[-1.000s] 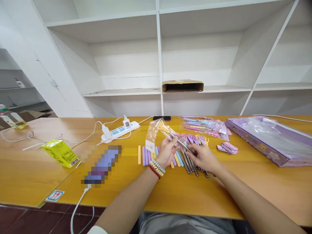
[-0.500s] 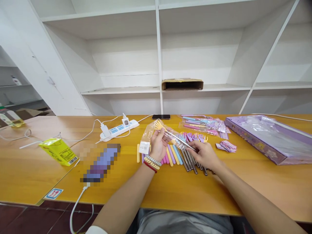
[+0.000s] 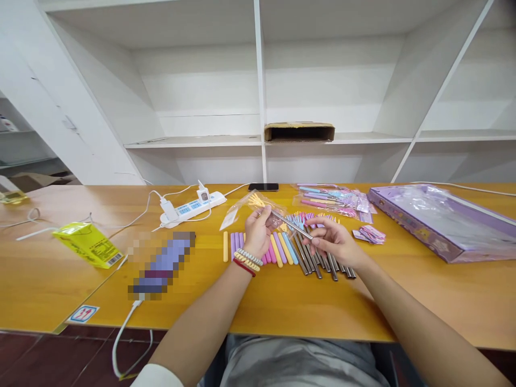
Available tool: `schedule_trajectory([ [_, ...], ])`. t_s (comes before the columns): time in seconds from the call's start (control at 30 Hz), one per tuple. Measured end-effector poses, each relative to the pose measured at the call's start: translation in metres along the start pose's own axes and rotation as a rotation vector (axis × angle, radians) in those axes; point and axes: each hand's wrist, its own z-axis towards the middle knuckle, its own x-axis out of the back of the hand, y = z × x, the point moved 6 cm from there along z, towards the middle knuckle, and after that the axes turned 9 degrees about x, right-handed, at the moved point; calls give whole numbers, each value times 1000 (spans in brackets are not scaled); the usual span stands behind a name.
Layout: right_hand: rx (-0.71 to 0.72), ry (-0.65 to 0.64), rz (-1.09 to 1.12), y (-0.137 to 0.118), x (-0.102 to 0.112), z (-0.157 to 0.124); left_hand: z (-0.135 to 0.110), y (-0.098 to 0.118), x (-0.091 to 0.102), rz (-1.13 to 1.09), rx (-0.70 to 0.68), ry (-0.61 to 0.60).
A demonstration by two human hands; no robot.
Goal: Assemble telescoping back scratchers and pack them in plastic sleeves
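A yellow hand-shaped back scratcher head [image 3: 257, 200] on a metal rod [image 3: 291, 223] lies inside or against a clear plastic bag [image 3: 236, 208]. My left hand [image 3: 258, 232] is closed on the bag and the upper part of the rod. At the rod's lower end, the thumb and fingertips of my right hand [image 3: 331, 241] grip it loosely. Under the hands lie several metal back scratcher rods [image 3: 318, 263] with coloured claw heads [image 3: 300, 219]. A row of coloured handles [image 3: 280, 250] lies beside them, partly hidden by my left hand.
Bagged back scratchers [image 3: 330, 201] lie behind the pile. To the right are small pink cards [image 3: 370, 234] and a purple box [image 3: 411, 236] with plastic in it. Leftward stand a power strip [image 3: 193, 208], a blurred-out phone-like item [image 3: 165, 266] and a yellow carton [image 3: 86, 244].
My right fingers have loosened and spread somewhat at the rod's lower end. The plastic bag has swung flatter to the left. The whole view has shifted slightly.
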Motion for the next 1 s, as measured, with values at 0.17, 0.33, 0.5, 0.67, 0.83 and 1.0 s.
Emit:
schedule_trajectory([
  [0.17,-49,12,62,5,3,0,-3,-7,-5,33,46,-24],
  [0.33,56,62,-162,4,6,0,-2,-8,-5,71,47,-21],
  [0.5,91,67,-333,2,5,1,-5,-12,-8,137,70,-29],
  [0.67,109,65,-438,-1,3,1,-12,-22,-14,218,107,-50],
  [0.83,114,25,-486,-1,1,1,-13,-26,-19,268,125,-98],
  [1.0,198,68,-523,-7,0,0,-10,-17,-16,306,55,-71],
])
